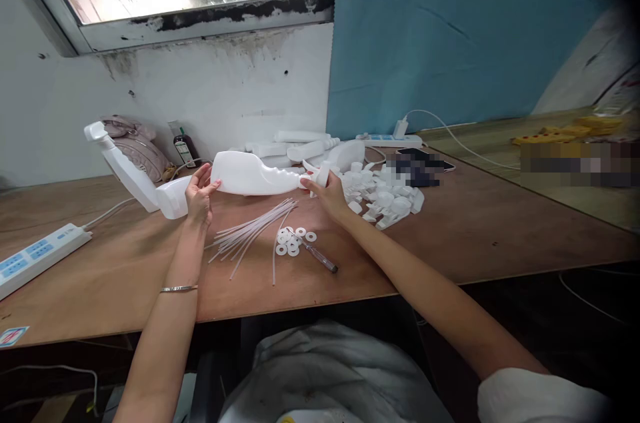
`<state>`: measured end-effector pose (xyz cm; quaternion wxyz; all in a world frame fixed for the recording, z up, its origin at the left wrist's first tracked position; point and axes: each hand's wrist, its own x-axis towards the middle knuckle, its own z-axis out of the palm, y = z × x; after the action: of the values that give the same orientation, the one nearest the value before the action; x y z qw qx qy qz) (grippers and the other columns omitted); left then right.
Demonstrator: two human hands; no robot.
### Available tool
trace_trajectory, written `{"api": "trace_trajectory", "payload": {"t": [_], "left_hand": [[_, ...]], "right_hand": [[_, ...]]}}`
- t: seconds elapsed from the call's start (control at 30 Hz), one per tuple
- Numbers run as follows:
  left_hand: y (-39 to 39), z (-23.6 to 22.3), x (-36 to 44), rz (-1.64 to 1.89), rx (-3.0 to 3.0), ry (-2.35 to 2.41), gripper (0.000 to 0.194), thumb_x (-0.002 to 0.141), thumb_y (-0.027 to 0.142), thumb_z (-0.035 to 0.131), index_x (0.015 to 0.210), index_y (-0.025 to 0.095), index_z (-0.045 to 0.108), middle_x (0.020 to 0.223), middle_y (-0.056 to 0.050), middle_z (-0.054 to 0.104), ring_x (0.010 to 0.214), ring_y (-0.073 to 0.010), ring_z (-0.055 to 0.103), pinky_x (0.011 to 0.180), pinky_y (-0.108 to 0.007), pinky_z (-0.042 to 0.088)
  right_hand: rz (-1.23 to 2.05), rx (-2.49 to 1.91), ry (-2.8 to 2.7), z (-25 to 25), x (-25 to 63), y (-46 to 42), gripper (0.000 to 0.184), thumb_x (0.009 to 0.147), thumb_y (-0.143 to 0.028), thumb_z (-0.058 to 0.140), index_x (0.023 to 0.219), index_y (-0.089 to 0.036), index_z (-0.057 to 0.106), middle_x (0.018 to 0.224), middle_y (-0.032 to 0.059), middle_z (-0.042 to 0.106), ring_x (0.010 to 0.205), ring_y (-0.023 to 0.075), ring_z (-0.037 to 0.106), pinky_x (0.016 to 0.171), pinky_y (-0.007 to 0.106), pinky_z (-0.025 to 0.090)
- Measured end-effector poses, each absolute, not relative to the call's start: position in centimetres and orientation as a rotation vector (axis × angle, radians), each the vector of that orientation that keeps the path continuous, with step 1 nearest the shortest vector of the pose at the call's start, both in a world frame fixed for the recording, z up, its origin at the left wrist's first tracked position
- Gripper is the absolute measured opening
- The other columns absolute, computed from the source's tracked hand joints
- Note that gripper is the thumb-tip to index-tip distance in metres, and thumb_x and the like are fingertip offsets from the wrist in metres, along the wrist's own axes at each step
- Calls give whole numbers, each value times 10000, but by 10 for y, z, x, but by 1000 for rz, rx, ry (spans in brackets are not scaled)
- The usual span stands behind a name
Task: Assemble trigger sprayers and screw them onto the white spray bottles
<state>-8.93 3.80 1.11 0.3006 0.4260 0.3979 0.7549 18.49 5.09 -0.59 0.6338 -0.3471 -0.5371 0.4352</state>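
A white plastic bottle (253,175) is held lying sideways above the brown table (450,236). My left hand (199,195) grips its base end, fingers curled on it. At the bottle's neck my right hand (327,193) pinches a white spray-head part (320,175). Under the bottle lie several thin white tubes (250,231), a few white washers (293,241) and a screwdriver (320,256). A pile of white spray-head parts (383,200) sits just right of my right hand.
An assembled white spray bottle (131,173) lies at the left. More white bottles (300,146) lie by the wall. A power strip (35,256) sits at the left edge, another (393,140) at the back with a phone (423,166) beside it. A pink bag (137,146) rests against the wall.
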Motion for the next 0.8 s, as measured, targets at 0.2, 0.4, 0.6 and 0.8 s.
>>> {"api": "trace_trajectory", "payload": {"t": [0.2,0.4,0.6,0.8], "left_hand": [[42,7,-92,1919,1233,1058,621,389,78,720,988,198,609,1043,-69,579,884,-182,562,694,-248,470],[31,15,-84,1900,1055,1086,440,482,140,678,910,219,615,981,-29,577,774,-132,573,620,-212,462],[26,23,-79,1926,803,906,143,625,293,586,709,186,542,805,-3,575,730,-145,577,671,-289,501],[29,23,-77,1999,689,841,203,647,330,623,671,178,492,705,13,561,734,-121,569,688,-223,484]], "right_hand": [[1032,-781,-1168,-3,186,50,416,542,-392,733,842,-162,560,754,-5,586,644,136,571,601,276,504],[925,-762,-1244,-6,189,54,425,497,-341,748,833,-180,542,725,-43,546,652,110,504,599,240,458],[906,-681,-1344,-9,192,57,361,505,-307,727,793,-186,546,803,-25,569,692,111,497,595,226,432],[881,-699,-1376,-10,191,57,384,517,-343,726,832,-194,562,777,-28,562,685,119,507,607,241,438]]}}
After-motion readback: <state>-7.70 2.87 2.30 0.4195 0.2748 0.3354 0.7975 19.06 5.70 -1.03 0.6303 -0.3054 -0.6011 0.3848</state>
